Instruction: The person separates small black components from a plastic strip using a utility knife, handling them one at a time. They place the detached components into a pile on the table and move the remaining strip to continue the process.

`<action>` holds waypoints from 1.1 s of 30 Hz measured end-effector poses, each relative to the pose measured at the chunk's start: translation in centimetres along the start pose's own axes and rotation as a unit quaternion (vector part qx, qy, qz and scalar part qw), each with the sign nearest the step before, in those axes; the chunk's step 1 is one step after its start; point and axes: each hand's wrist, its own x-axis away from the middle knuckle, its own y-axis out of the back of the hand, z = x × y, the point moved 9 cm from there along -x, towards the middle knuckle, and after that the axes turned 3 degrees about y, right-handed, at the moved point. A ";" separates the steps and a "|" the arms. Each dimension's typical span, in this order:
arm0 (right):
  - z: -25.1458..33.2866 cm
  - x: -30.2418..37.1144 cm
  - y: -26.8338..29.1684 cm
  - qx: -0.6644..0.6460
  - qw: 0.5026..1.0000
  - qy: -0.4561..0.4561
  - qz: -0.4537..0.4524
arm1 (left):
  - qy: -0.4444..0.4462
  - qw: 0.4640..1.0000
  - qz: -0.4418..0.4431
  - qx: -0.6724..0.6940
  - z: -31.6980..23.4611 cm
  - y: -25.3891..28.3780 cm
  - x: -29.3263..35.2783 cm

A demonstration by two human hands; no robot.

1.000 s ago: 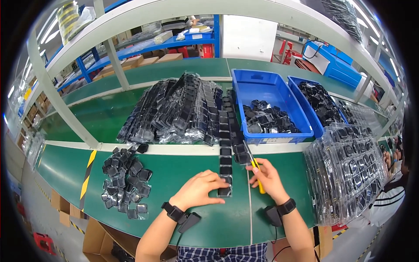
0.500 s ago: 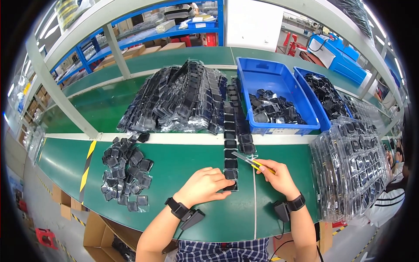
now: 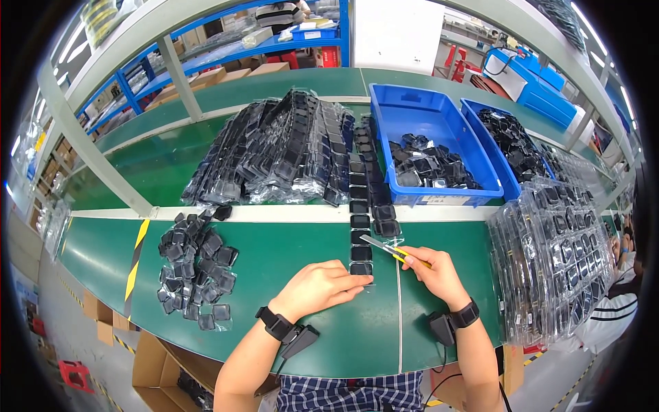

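A long strip of black square pieces in clear plastic (image 3: 360, 237) runs away from me down the middle of the green workbench (image 3: 288, 240). My left hand (image 3: 322, 287) lies at its near end, fingers together and closed on the strip's edge, hiding part of it; a bit of clear film shows beneath the fingertips. In my right hand (image 3: 434, 275), closed round the handle, is a yellow utility knife (image 3: 400, 255). Its blade points left and slants over the strip, above the left fingers; whether it touches I cannot tell.
Loose black wrapped squares (image 3: 195, 268) lie heaped at left. Behind, many strips form a big pile (image 3: 274, 151). Blue bins (image 3: 449, 199) of black pieces stand back right, near stacked clear trays (image 3: 549, 261). A second strip (image 3: 385, 223) lies beside the first.
My left fingers have shifted slightly away from me, and the strip's lowest visible piece now sits just above them. The knife blade has moved a little left over the strip.
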 end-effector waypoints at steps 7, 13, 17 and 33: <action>0.5 0.0 -0.1 0.021 1.000 0.000 -0.007 | 0.041 0.999 0.013 -0.017 0.6 -0.5 -0.2; 0.8 0.0 0.0 0.038 0.999 0.007 -0.009 | 0.054 0.998 0.013 -0.037 1.4 -1.3 0.0; 0.6 0.0 -0.1 0.052 0.999 -0.001 -0.007 | 0.069 0.997 -0.003 -0.026 1.7 -1.0 -0.1; 4.5 0.9 -0.5 0.205 0.971 0.120 0.020 | -0.039 0.998 -0.032 -0.047 -0.4 0.1 0.0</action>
